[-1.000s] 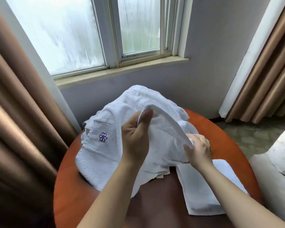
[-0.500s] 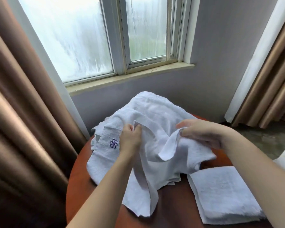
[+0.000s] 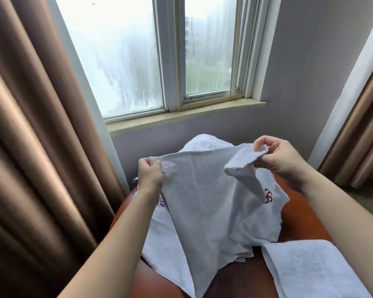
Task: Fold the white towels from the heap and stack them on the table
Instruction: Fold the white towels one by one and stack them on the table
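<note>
Head view: left hand (image 3: 149,177) pinches one top corner of a white towel (image 3: 207,201), fingers curled on the cloth. Right hand (image 3: 282,160) pinches the opposite corner, thumb and fingers closed on a turned-over edge. The towel hangs spread between them above the heap (image 3: 207,141), hiding most of it and part of the round wooden table (image 3: 299,218). One folded towel (image 3: 314,267) lies on the table at lower right, just beside the heap. Beyond stand a fogged window (image 3: 138,61), its sill (image 3: 181,115) and brown curtains (image 3: 30,147) on either side. Half a second ago the towel was bunched low on the heap, hands closer together; now it is raised and stretched, hands well apart.
</note>
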A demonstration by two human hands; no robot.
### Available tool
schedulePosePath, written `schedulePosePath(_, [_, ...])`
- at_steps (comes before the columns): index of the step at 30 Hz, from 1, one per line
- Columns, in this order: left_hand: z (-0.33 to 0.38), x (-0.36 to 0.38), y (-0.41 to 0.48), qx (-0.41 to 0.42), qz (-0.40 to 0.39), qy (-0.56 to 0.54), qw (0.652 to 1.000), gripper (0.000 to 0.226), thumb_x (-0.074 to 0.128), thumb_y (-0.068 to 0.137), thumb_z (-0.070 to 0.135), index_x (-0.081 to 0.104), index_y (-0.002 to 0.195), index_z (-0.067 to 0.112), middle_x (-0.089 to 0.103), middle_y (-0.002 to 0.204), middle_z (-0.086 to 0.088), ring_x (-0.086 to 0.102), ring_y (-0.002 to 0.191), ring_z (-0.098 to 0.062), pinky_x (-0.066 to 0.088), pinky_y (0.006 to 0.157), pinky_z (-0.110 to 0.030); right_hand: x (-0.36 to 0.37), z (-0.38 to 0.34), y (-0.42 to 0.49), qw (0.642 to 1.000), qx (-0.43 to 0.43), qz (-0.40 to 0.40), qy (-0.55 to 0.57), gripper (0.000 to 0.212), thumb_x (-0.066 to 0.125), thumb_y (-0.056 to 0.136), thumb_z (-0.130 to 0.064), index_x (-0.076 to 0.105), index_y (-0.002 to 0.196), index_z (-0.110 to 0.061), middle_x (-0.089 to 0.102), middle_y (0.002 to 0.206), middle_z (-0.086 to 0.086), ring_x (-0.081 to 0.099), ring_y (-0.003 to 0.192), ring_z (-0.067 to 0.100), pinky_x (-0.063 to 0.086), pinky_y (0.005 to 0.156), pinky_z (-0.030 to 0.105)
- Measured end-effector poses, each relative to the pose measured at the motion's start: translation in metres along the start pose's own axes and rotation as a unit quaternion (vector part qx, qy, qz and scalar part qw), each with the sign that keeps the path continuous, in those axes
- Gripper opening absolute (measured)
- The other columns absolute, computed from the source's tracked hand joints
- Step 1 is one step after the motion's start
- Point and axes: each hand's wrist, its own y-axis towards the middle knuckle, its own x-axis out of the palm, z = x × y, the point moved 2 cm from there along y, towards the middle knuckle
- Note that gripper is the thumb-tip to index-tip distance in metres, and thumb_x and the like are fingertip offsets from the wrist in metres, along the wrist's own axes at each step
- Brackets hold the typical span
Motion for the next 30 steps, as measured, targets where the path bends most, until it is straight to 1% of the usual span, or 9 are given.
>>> schedulePosePath(3, [0.005, -0.008, 0.01, -0.017, -0.005, -0.034, 0.999, 0.026, 0.049, 0.096, 0.016, 0.04, 0.071, 0.02, 0.046, 0.072, -0.002, 0.044, 0.071, -0.019, 0.038, 0.065, -0.031, -0.002, 0.0, 0.017, 0.989, -0.001, 0.018, -0.148, 0.025, 0.081, 0.075, -0.012, 0.058, 0.064, -0.015, 0.052, 0.07, 0.006, 0.047, 0.07, 0.018, 0.038, 0.067, 0.03])
schedulePosePath(7, [0.012, -0.014, 0.016, -0.023, 0.0, -0.025, 0.999, 0.038, 0.057, 0.092, 0.026, 0.044, 0.057, 0.018, 0.048, 0.061, 0.003, 0.045, 0.066, -0.02, 0.04, 0.07, -0.032, 0.002, -0.015, 0.028, 0.889, -0.025, -0.001, -0.457, 0.026, 0.074, 0.082, -0.035, 0.056, 0.063, -0.031, 0.05, 0.1, -0.006, 0.039, 0.102, 0.015, 0.031, 0.088, 0.033])
schedulePosePath(10, [0.028, -0.007, 0.012, -0.011, -0.041, -0.028, 0.999, 0.033, 0.056, 0.094, 0.031, 0.055, 0.063, 0.018, 0.06, 0.055, 0.004, 0.054, 0.064, -0.022, 0.049, 0.081, -0.04, 0.016, -0.028, 0.029, 0.952, -0.054, -0.086, -0.287, 0.033, 0.076, 0.08, -0.02, 0.05, 0.06, -0.019, 0.053, 0.079, -0.009, 0.048, 0.081, 0.011, 0.036, 0.072, 0.032])
schedulePosePath(12, [0.044, 0.001, 0.005, 0.011, -0.074, -0.065, 0.995, 0.028, 0.048, 0.1, 0.023, 0.052, 0.074, 0.013, 0.06, 0.051, 0.003, 0.054, 0.047, -0.012, 0.046, 0.052, -0.024, 0.032, -0.034, 0.03, 0.978, -0.07, -0.122, -0.153, 0.034, 0.069, 0.074, -0.02, 0.038, 0.06, -0.016, 0.036, 0.059, -0.01, 0.034, 0.059, 0.008, 0.026, 0.055, 0.027])
schedulePosePath(14, [0.061, 0.005, -0.006, 0.063, -0.089, -0.053, 0.993, 0.025, 0.045, 0.101, 0.023, 0.05, 0.079, 0.013, 0.056, 0.05, 0.003, 0.049, 0.038, -0.007, 0.036, 0.041, -0.018, 0.049, -0.038, 0.031, 0.979, -0.094, -0.133, -0.121, 0.034, 0.066, 0.076, -0.016, 0.035, 0.062, -0.017, 0.032, 0.056, -0.013, 0.029, 0.055, 0.006, 0.023, 0.051, 0.022])
schedulePosePath(16, [0.062, 0.009, -0.014, 0.084, -0.142, -0.013, 0.986, 0.022, 0.051, 0.098, 0.032, 0.055, 0.086, 0.014, 0.064, 0.064, 0.002, 0.06, 0.055, -0.009, 0.043, 0.051, -0.021, 0.062, -0.039, 0.034, 0.975, -0.115, -0.139, -0.128, 0.038, 0.065, 0.086, -0.003, 0.036, 0.064, -0.015, 0.035, 0.054, -0.016, 0.031, 0.053, 0.003, 0.025, 0.05, 0.018])
schedulePosePath(20, [0.031, 0.012, -0.028, 0.076, -0.334, 0.063, 0.937, 0.048, 0.068, 0.078, 0.048, 0.059, 0.12, 0.026, 0.065, 0.12, 0.005, 0.061, 0.11, -0.008, 0.048, 0.097, -0.031, 0.076, -0.033, 0.034, 0.973, -0.113, -0.147, -0.135, 0.028, 0.058, 0.089, 0.008, 0.048, 0.073, -0.012, 0.047, 0.054, -0.019, 0.041, 0.053, -0.001, 0.033, 0.052, 0.013])
schedulePosePath(24, [0.019, 0.019, -0.049, 0.091, -0.458, 0.035, 0.884, 0.039, 0.067, 0.082, 0.014, 0.061, 0.121, 0.019, 0.066, 0.121, 0.001, 0.06, 0.116, -0.012, 0.049, 0.099, -0.032, 0.08, -0.034, 0.034, 0.978, -0.119, -0.134, -0.107, 0.027, 0.058, 0.087, 0.011, 0.051, 0.074, -0.011, 0.05, 0.056, -0.017, 0.044, 0.055, -0.002, 0.036, 0.053, 0.013])
schedulePosePath(30, [0.006, 0.037, -0.069, 0.176, -0.41, 0.157, 0.881, 0.067, 0.072, 0.068, 0.033, 0.043, 0.129, 0.036, 0.059, 0.119, 0.013, 0.056, 0.112, -0.008, 0.049, 0.092, -0.034, 0.077, -0.036, 0.035, 0.985, -0.136, -0.072, -0.077, 0.015, 0.06, 0.073, -0.019, 0.046, 0.073, -0.013, 0.045, 0.064, -0.004, 0.039, 0.058, 0.006, 0.033, 0.052, 0.016])
